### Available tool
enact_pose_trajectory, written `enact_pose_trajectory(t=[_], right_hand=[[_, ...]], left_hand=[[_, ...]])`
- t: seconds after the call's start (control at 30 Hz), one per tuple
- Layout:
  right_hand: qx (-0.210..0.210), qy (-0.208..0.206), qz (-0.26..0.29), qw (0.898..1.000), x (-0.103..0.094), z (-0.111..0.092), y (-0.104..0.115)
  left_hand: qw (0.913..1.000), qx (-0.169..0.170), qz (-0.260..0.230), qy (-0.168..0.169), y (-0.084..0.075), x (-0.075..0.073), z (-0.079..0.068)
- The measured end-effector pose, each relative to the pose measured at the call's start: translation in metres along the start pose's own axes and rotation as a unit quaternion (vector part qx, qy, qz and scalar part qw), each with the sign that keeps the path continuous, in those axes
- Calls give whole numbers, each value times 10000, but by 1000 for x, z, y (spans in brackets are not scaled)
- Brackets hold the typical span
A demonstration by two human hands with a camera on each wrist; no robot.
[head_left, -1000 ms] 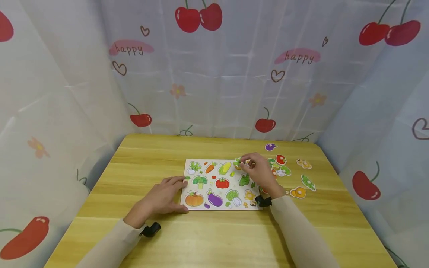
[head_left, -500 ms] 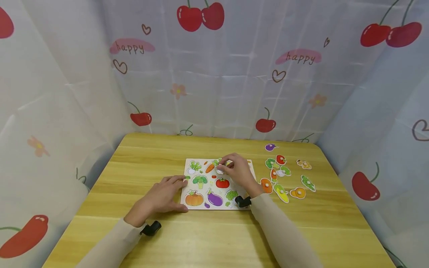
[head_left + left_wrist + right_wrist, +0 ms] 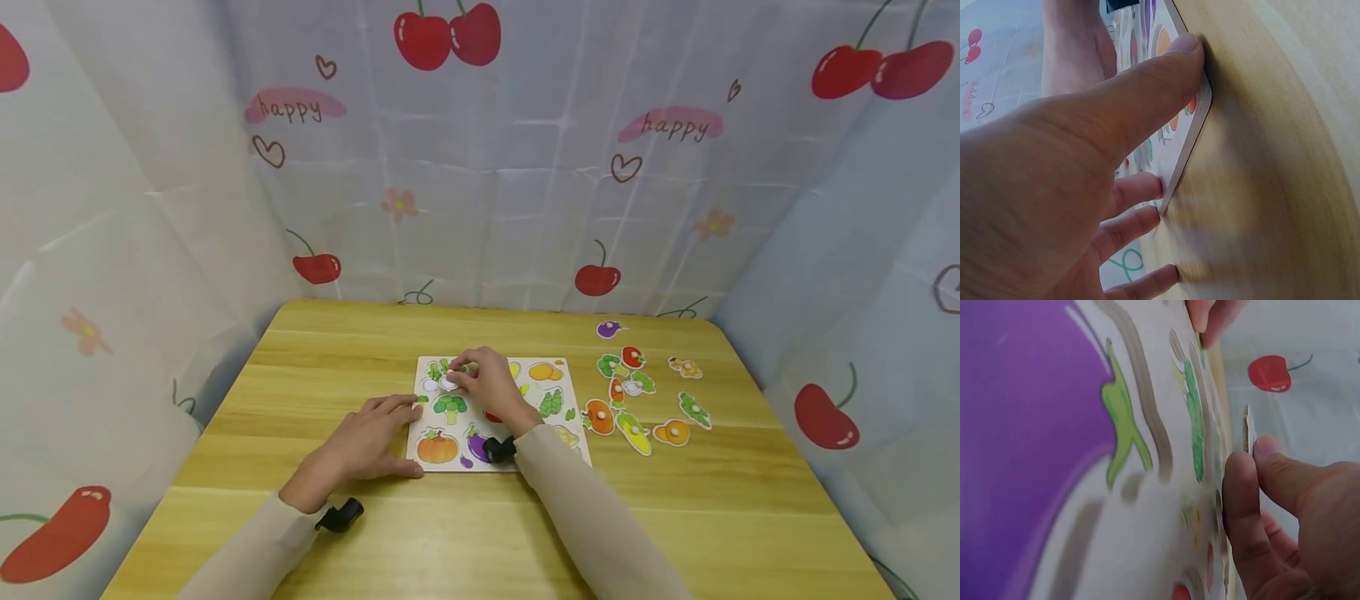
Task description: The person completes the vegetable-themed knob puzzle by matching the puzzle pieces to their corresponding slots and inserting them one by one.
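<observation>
A white puzzle board (image 3: 567,392) printed with vegetables lies on the table. My left hand (image 3: 363,442) rests at its left side, fingers extended; in the left wrist view the thumb (image 3: 1166,81) lies over the board's edge near a corner. My right hand (image 3: 491,383) is above the board's upper left part, pinching a turnip puzzle piece (image 3: 447,383) with green leaves. That piece overlaps the printed turnip there. In the right wrist view, the piece (image 3: 1246,428) shows edge-on between thumb and index finger, tilted up from the board.
Right of the board lie several loose knobbed pieces: an eggplant (image 3: 609,330), a tomato (image 3: 633,357), a broccoli (image 3: 610,365), a corn (image 3: 634,433) and a pumpkin (image 3: 598,417) among them. A cherry-print curtain (image 3: 480,208) stands around the wooden table (image 3: 337,333).
My right hand has carried the turnip piece leftward across the top of the board, from its upper right to its upper left. The left hand has stayed in place.
</observation>
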State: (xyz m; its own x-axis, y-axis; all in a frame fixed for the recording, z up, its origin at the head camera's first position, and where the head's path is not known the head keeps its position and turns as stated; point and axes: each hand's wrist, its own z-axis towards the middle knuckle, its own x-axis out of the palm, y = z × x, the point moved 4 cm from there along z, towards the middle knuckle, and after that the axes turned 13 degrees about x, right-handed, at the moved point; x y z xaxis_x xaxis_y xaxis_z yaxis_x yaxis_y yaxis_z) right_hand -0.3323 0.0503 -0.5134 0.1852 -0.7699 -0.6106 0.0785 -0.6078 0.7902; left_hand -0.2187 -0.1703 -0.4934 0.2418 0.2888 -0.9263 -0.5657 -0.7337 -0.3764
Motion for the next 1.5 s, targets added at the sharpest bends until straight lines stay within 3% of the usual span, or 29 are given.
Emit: enact_pose_trajectory(t=[0.23, 0.4, 0.67, 1.0, 1.5], right_hand=[[59, -149, -227, 9996, 16, 6, 9], [-79, -454, -481, 9978, 21, 6, 16], [-103, -542, -505, 9972, 26, 9, 20], [172, -635, -694, 9954, 30, 10, 23], [160, -296, -586, 9977, 26, 14, 20]], left_hand=[[10000, 3, 44, 12, 0, 0, -2], [9999, 43, 94, -6, 1, 1, -3], [9999, 26, 104, -20, 2, 1, -3], [10000, 21, 32, 17, 2, 3, 0], [10000, -16, -15, -16, -2, 1, 0]])
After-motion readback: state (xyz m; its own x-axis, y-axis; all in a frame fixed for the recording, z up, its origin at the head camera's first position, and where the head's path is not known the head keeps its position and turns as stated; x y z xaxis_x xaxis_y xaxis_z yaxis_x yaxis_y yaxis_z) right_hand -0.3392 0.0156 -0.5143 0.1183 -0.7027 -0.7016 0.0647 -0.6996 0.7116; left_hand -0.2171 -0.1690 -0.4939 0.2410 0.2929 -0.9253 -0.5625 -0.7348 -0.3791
